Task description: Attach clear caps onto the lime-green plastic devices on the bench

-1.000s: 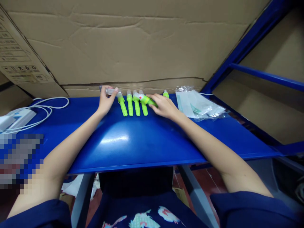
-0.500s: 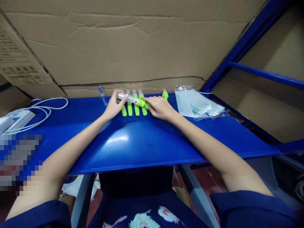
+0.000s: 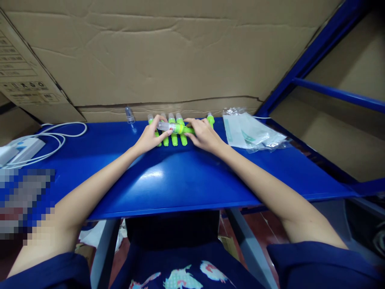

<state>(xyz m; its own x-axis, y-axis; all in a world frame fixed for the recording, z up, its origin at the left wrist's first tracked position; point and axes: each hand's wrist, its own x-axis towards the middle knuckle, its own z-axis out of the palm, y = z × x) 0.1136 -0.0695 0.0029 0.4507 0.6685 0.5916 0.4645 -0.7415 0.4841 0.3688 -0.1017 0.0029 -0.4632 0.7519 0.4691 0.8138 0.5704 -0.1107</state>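
Between my hands, a lime-green tube with a clear cap (image 3: 179, 128) lies crosswise above a row of similar tubes. My left hand (image 3: 149, 134) pinches the clear end between thumb and fingers. The green end is gripped by my right hand (image 3: 205, 133), which hides its tip. Several more green tubes with clear tips (image 3: 175, 139) lie side by side on the blue table beneath, partly covered by the held one. Another green tube (image 3: 210, 119) shows just beyond my right hand. A loose clear cap (image 3: 129, 115) stands to the left of my left hand.
Clear plastic bags with printed sheets (image 3: 251, 130) lie on the right of the blue table (image 3: 168, 182). A white power strip with a coiled cable (image 3: 28, 150) sits at the left. A cardboard wall (image 3: 168, 60) closes off the back; a blue metal frame (image 3: 303, 60) rises at right.
My left hand has shifted right, closer to my right hand. The clear end has moved right too, and less clear length shows ahead of the yellow-green ring. Both hands keep hold of the tube.
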